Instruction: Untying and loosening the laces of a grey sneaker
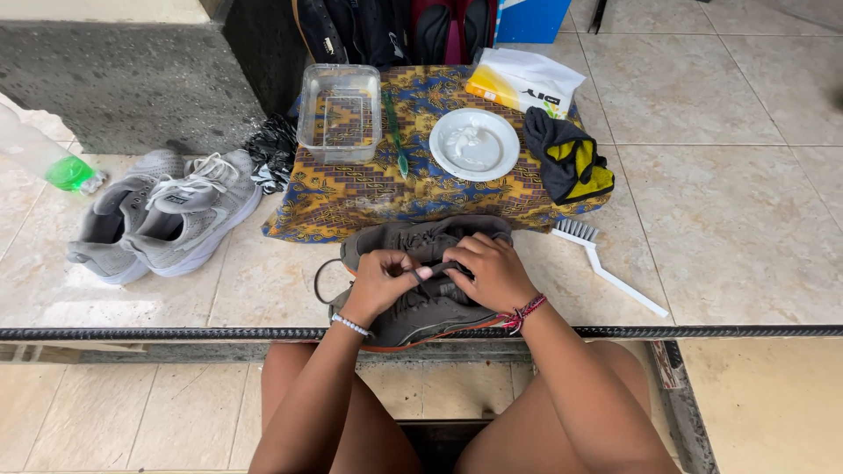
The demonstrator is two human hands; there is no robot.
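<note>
Both hands on dark grey shoe (421, 303) at frame centre: left hand (379, 283) pinching a lace (436, 269), right hand (496, 272) curled over the tongue, probably gripping the same lace. At 12 o'clock, patterned cloth (369, 189), white plate (474, 144), clear tub (340, 112). Pale grey sneakers (167, 215) at 9.

Pale beige tiled floor (720, 202) in soft daylight. A rough grey concrete wall (114, 79) stands at its far left. Nearer than the tiles runs a dark metal rail (176, 333), with more tiles beyond it.
</note>
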